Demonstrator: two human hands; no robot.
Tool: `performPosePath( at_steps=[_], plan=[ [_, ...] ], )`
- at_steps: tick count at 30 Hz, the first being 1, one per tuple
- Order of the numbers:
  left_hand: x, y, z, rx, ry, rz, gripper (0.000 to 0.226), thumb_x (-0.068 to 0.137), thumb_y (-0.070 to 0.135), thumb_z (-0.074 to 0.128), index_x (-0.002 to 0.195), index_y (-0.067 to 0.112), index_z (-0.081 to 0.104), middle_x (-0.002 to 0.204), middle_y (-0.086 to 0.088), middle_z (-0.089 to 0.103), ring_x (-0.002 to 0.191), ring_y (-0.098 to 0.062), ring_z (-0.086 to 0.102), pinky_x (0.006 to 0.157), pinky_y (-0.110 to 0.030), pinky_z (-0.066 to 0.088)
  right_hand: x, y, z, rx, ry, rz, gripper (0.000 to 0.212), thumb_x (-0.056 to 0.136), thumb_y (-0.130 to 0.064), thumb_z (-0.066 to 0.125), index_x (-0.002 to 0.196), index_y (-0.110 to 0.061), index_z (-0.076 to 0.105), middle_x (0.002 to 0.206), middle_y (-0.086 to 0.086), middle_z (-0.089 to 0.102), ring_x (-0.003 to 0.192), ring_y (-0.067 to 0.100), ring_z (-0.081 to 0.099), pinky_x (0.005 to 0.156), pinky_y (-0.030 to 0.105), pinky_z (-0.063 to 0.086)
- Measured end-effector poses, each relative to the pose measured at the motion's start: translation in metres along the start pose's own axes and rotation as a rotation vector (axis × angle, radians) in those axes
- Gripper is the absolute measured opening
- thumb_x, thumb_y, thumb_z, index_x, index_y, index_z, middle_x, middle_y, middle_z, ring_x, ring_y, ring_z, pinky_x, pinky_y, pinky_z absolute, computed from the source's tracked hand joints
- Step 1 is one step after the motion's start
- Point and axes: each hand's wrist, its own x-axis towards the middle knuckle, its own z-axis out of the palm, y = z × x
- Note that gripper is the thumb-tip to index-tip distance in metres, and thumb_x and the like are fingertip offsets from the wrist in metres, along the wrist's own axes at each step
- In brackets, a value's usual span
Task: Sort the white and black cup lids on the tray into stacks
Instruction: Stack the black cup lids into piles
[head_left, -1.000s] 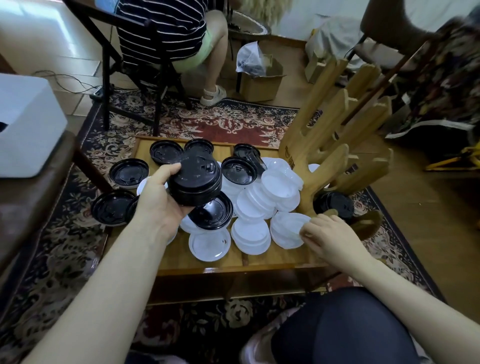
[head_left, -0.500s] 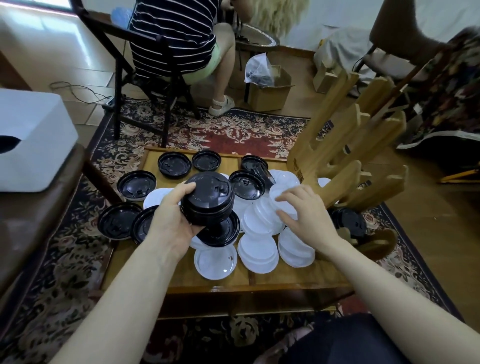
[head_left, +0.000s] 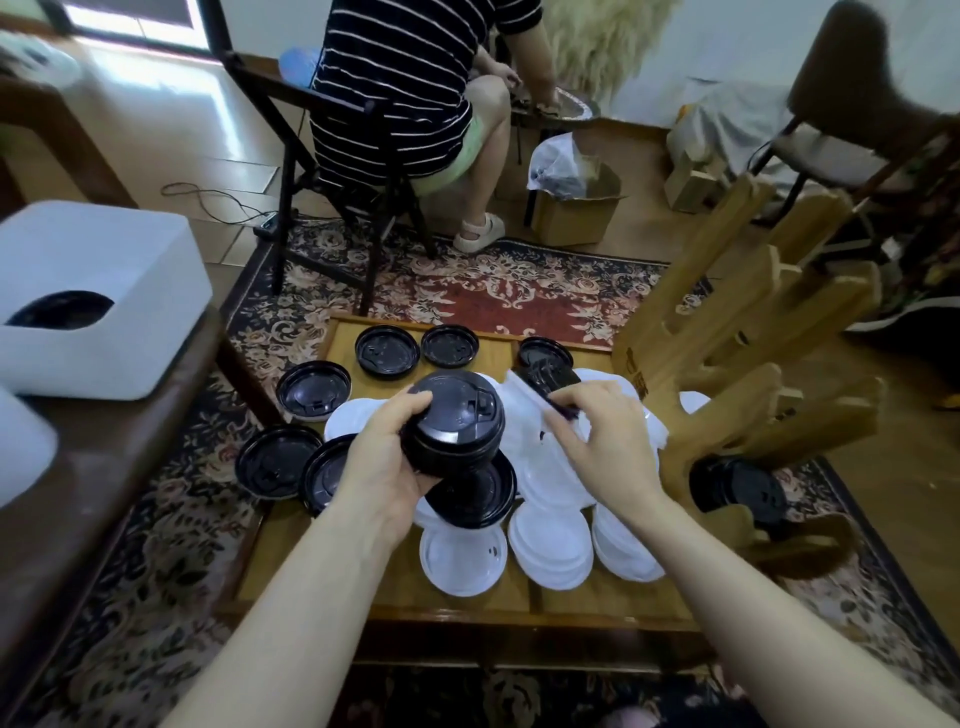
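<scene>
Partly sorted: left hand (head_left: 379, 467) grips a black lid stack (head_left: 453, 423); right hand (head_left: 608, 441) pinches another black lid (head_left: 548, 376) at one o'clock. White lids (head_left: 550, 540) remain scattered across the tray (head_left: 597, 597).

We see the low wooden tray (head_left: 363, 338) lying on the patterned floral rug (head_left: 467, 291), loose round plastic lids (head_left: 387, 351) spread across it; the branched wooden rack (head_left: 753, 332) stands at its right edge, the boxy white container (head_left: 104, 270) sits well left, the seated person's folding metal chair (head_left: 311, 171) behind
</scene>
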Motion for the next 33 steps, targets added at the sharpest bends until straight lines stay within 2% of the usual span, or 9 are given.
performPosePath(
  at_steps=[3,5,8,14,17,20,24,27,33],
  plan=[
    [0.000,-0.002,0.000,-0.003,-0.008,0.002,0.013,0.096,0.012,0.055,0.097,0.014,0.068,0.086,-0.003,0.075,0.084,-0.021,0.069,0.082,-0.037,0.054,-0.001,-0.020,-0.027,0.586,0.053,0.432,0.006,0.096,-0.015,0.060,0.099,-0.014,0.065,0.087,-0.009,0.065,0.078,0.001,0.061,0.071,0.020,0.048],
    [0.000,-0.005,0.001,0.020,-0.017,0.005,0.016,0.096,0.012,0.055,0.107,0.013,0.067,0.091,-0.004,0.075,0.083,-0.019,0.069,0.078,-0.034,0.055,-0.003,-0.024,-0.041,0.972,0.026,0.667,0.011,0.098,-0.017,0.057,0.105,-0.012,0.064,0.087,-0.002,0.065,0.076,0.008,0.062,0.066,0.023,0.051],
    [0.001,-0.011,0.000,0.058,-0.009,-0.003,0.026,0.094,0.015,0.059,0.120,0.016,0.065,0.106,-0.006,0.073,0.095,-0.023,0.068,0.075,-0.035,0.055,-0.011,-0.028,-0.048,1.441,-0.100,0.838,0.021,0.094,-0.021,0.055,0.113,-0.012,0.060,0.091,0.001,0.064,0.076,0.011,0.062,0.062,0.022,0.056],
    [0.003,-0.020,0.001,0.102,-0.017,-0.034,0.037,0.095,0.022,0.061,0.132,0.020,0.063,0.122,-0.007,0.071,0.114,-0.026,0.066,0.081,-0.038,0.055,-0.018,-0.034,-0.043,1.572,-0.176,0.883,0.022,0.095,-0.019,0.052,0.112,-0.010,0.062,0.086,0.001,0.067,0.069,0.009,0.065,0.060,0.020,0.057],
    [0.008,-0.019,-0.001,0.059,0.100,0.047,0.037,0.095,0.019,0.061,0.133,0.019,0.061,0.124,-0.009,0.069,0.112,-0.027,0.066,0.079,-0.038,0.055,-0.015,-0.023,-0.044,1.387,-0.036,0.793,0.010,0.093,-0.017,0.057,0.099,-0.011,0.062,0.082,-0.001,0.065,0.072,0.011,0.061,0.059,0.021,0.054],
    [0.014,-0.011,-0.007,-0.029,0.167,0.097,0.040,0.096,0.017,0.060,0.136,0.017,0.057,0.125,-0.011,0.068,0.110,-0.028,0.067,0.075,-0.036,0.054,-0.011,-0.010,-0.040,0.831,0.076,0.540,0.005,0.091,-0.009,0.065,0.086,-0.011,0.064,0.081,-0.001,0.066,0.075,0.010,0.061,0.062,0.020,0.051],
    [0.017,-0.005,-0.010,-0.077,0.191,0.090,0.042,0.096,0.017,0.060,0.137,0.019,0.057,0.125,-0.009,0.068,0.111,-0.028,0.067,0.078,-0.038,0.054,-0.010,-0.001,-0.011,0.304,-0.049,0.202,0.010,0.087,-0.011,0.071,0.079,-0.015,0.067,0.080,-0.005,0.064,0.081,0.010,0.058,0.066,0.017,0.043],
    [0.017,-0.005,-0.011,-0.084,0.186,0.074,0.044,0.095,0.017,0.061,0.139,0.018,0.056,0.125,-0.011,0.069,0.113,-0.030,0.066,0.082,-0.040,0.055,-0.011,0.000,0.012,0.048,-0.088,0.002,0.010,0.085,-0.013,0.073,0.079,-0.015,0.066,0.079,-0.006,0.059,0.081,0.015,0.051,0.068,0.028,0.043],
    [0.016,-0.005,-0.010,-0.069,0.159,0.042,0.044,0.096,0.017,0.059,0.140,0.015,0.055,0.127,-0.012,0.068,0.114,-0.031,0.065,0.073,-0.037,0.054,-0.006,-0.006,0.028,-0.215,-0.117,-0.082,0.003,0.084,-0.016,0.069,0.085,-0.018,0.067,0.082,-0.003,0.061,0.083,0.023,0.052,0.066,0.036,0.042]
  ],
)
